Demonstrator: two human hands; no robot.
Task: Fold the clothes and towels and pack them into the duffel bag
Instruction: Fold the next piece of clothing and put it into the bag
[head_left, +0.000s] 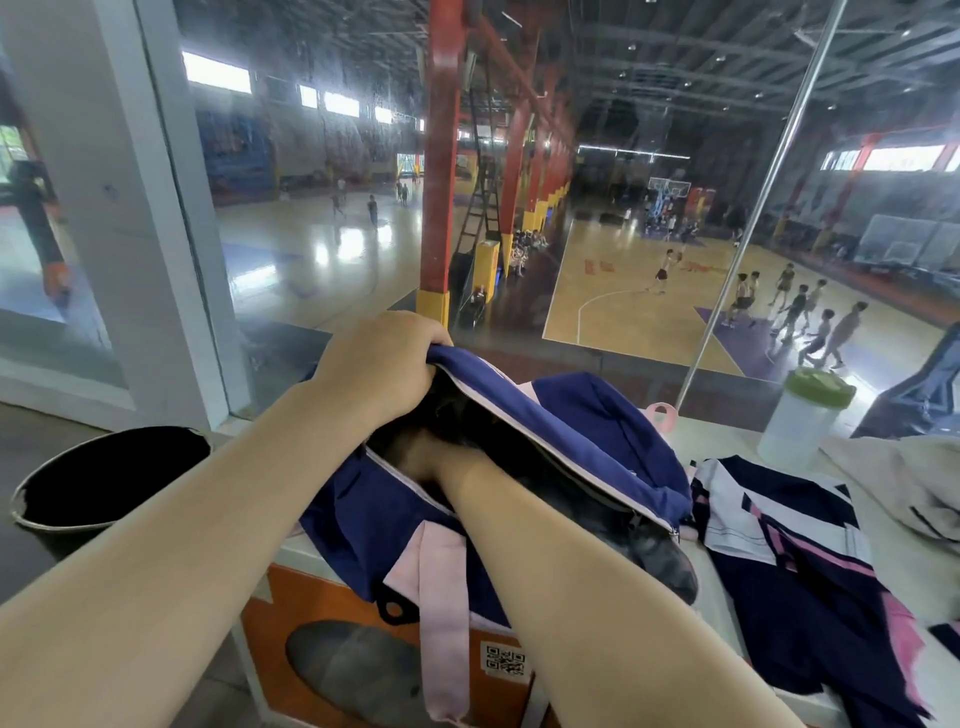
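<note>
Right hand plunged into bag, fingers hidden in dark interior, grip cannot be told. Left hand curled round bag's upper flap edge, lifting it. One bag on white counter. Right of bag: one jersey, one towel, one bottle. Left of bag: one black bin. Beyond bag: window onto basketball courts.

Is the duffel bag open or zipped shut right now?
Open. The left hand holds the duffel bag flap up, and the right hand reaches inside its dark interior.
</note>
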